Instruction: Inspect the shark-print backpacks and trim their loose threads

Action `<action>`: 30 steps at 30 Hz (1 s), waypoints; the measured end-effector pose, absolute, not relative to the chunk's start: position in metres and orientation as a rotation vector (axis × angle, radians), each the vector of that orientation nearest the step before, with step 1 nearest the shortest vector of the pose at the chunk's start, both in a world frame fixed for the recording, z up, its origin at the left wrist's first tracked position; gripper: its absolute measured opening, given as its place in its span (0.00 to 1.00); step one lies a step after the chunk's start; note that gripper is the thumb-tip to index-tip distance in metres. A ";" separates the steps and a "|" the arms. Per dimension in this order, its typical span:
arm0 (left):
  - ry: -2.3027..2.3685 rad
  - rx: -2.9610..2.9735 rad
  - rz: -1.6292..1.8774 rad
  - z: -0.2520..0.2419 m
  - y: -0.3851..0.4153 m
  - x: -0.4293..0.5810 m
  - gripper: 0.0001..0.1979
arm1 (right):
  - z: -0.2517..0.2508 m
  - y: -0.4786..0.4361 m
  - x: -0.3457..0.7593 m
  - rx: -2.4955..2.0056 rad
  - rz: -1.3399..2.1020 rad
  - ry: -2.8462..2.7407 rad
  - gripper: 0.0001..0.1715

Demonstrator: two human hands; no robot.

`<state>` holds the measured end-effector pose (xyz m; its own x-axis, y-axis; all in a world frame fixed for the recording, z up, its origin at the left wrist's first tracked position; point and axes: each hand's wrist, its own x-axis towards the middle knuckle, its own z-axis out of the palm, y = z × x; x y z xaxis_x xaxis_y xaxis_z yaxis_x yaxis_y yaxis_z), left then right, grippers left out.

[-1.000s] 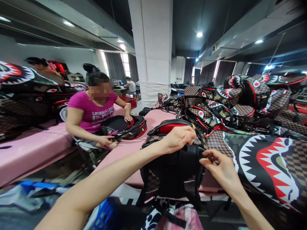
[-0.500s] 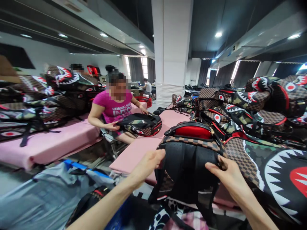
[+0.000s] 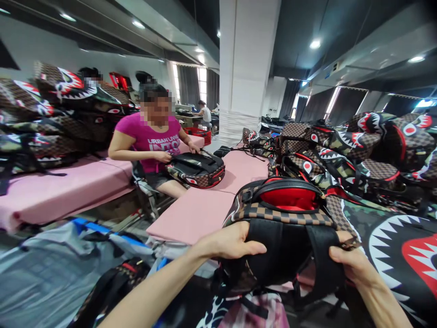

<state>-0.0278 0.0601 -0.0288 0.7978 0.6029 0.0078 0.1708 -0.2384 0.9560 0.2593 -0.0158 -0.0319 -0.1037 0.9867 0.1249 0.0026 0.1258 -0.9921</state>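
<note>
A checkered brown backpack (image 3: 273,212) with a black padded back, black straps and a red lining stands open-topped at the pink table's near edge. My left hand (image 3: 232,241) grips its left side, thumb across the black back panel. My right hand (image 3: 351,264) is closed on its right side by the right strap. Both arms reach in from below.
The pink table (image 3: 205,209) runs away from me. A pile of shark-mouth backpacks (image 3: 358,155) fills its right side. A person in a pink shirt (image 3: 150,141) sits to the left handling another backpack (image 3: 196,168). More bags are stacked far left (image 3: 51,118). A white pillar (image 3: 247,68) stands behind.
My hands slid from the bag's top down to its two sides and took hold. The backpack has come closer and lower. The view swung left.
</note>
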 end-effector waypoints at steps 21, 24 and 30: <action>0.588 0.738 0.728 -0.083 0.124 0.033 0.12 | -0.113 0.056 0.229 -1.278 1.017 -0.761 0.24; 0.717 0.643 0.687 -0.176 0.125 0.035 0.17 | -0.200 0.053 0.223 -1.384 1.064 -0.720 0.25; 0.628 0.521 0.634 -0.237 0.102 0.018 0.26 | -0.252 0.034 0.216 -1.506 1.106 -0.656 0.25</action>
<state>0.0179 0.1022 -0.2374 0.6359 0.6770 -0.3706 -0.3777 0.6917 0.6155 0.2162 0.0343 -0.2524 0.4102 0.8647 -0.2898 -0.1600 -0.2447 -0.9563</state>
